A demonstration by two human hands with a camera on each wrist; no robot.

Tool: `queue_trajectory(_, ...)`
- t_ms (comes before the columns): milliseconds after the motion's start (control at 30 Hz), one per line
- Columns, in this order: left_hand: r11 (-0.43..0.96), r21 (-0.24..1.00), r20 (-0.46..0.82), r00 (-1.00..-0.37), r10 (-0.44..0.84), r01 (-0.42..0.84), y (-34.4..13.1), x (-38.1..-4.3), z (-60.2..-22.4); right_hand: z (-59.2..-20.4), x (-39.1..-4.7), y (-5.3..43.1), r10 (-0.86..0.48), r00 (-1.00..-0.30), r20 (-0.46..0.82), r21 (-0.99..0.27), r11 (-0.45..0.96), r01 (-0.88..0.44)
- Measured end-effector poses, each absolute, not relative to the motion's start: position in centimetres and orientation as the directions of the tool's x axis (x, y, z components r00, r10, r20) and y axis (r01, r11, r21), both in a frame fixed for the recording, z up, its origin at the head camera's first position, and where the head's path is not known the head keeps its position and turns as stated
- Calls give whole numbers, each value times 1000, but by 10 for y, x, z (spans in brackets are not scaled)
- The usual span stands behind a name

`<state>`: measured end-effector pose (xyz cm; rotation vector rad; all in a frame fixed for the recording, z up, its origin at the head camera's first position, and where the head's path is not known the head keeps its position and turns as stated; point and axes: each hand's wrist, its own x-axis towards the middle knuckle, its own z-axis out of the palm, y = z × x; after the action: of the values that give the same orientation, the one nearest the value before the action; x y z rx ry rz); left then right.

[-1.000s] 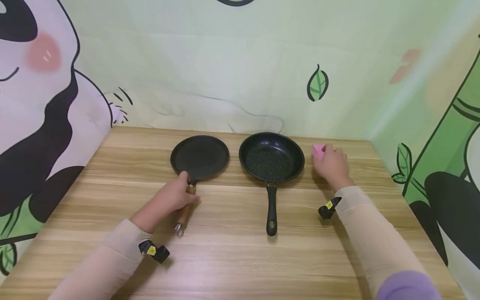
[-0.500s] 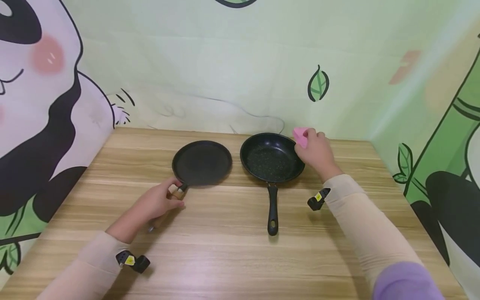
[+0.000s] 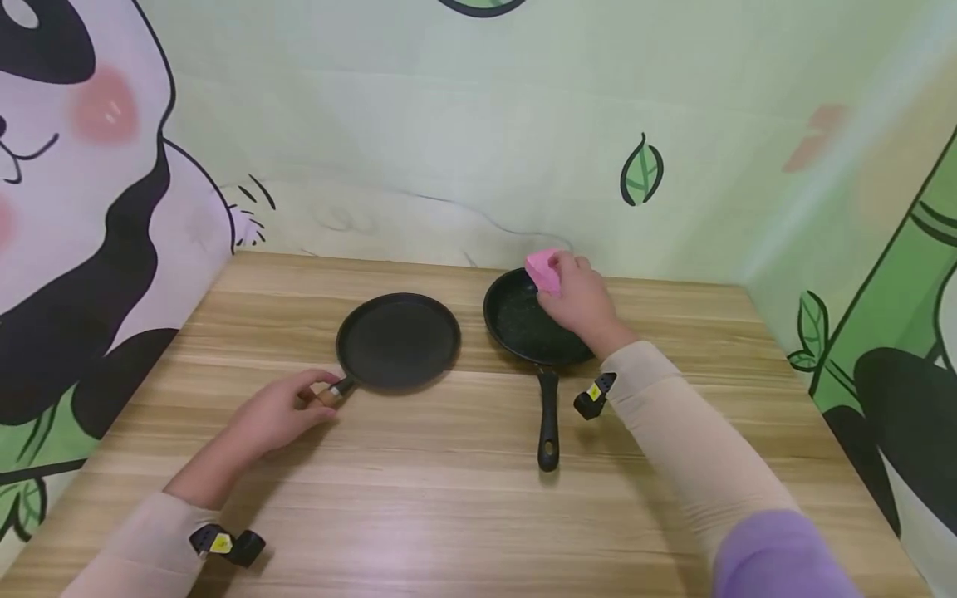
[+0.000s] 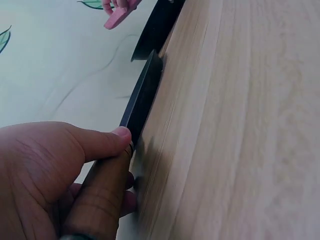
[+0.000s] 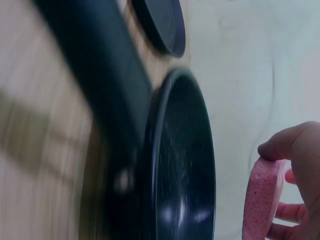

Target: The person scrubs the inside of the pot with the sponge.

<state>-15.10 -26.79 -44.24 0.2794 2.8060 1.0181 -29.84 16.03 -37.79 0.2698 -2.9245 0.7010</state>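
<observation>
My left hand grips the wooden handle of a shallow black crepe pan. In the left wrist view, the thumb lies along the handle close to its collar and fingertips show underneath. The handle points toward the lower left. My right hand pinches a pink porous sponge between thumb and fingers. It is over the back right of a deeper black frying pan, covering part of that pan. A gap shows between sponge and pan in the right wrist view. The frying pan's black handle points toward me.
Both pans are on a wood-grain table, with a narrow gap between them. Close behind the table's back edge stands a pale green wall with panda and leaf drawings. A camera is strapped on each wrist.
My right hand has carried the sponge left, from the table right of the frying pan to above it. My left hand has swung the crepe pan's handle leftward, and that pan sits slightly nearer.
</observation>
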Motion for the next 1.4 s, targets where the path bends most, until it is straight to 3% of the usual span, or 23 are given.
queue_trajectory(300,778,614,-27,-982,189,133,-286,-135,-445,-384,-294,101,-270,-952,144,-404,862,-306)
queue_trajectory(667,804,590,-48,-990,130,76,-303,-128,-444,-400,-275,27,-481,-875,54,-310,825,-473)
queue_trajectory(1067,798,603,-78,-994,75,13,-301,-126,-447,-421,-258,26,-567,-822,-55,-292,797,-529)
queue_trajectory(1267,816,577,-97,-995,27,-34,-299,-125,-447,-417,-232,26,-686,-726,-52,-218,717,-662)
queue_trajectory(1400,858,513,-42,-998,36,9,-298,-124,-448,-415,-207,16,-751,-658,-55,-185,655,-732)
